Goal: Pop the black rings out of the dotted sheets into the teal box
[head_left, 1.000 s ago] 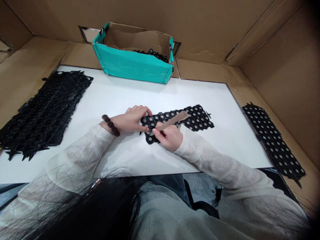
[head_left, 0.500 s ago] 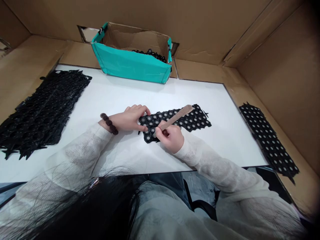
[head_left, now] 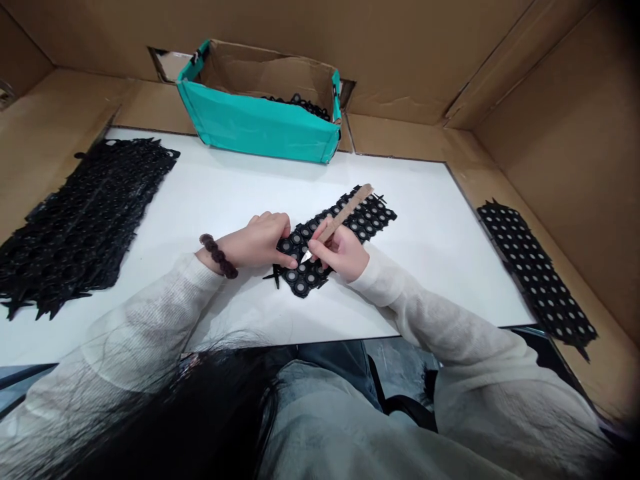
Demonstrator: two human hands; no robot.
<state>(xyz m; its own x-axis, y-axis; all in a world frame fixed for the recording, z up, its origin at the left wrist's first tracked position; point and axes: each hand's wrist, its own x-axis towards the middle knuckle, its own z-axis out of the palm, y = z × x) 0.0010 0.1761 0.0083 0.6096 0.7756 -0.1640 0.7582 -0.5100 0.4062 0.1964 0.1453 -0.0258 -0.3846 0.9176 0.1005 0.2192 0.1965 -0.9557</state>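
Note:
A black perforated sheet with ring-shaped holes lies slanted on the white table in front of me. My left hand presses down on its near left end, fingers curled over the edge. My right hand is closed round a small knife with a tape-wrapped brown handle; its pale tip rests on the sheet close to my left fingers.
A thick pile of the same black sheets lies at the table's left. Another single sheet rests on the cardboard ledge at right. A teal-covered cardboard box with black pieces inside stands at the back. Cardboard walls surround the table.
The sheet has turned so its far end points further away and up. Both hands stayed on it; the knife handle now stands steeper.

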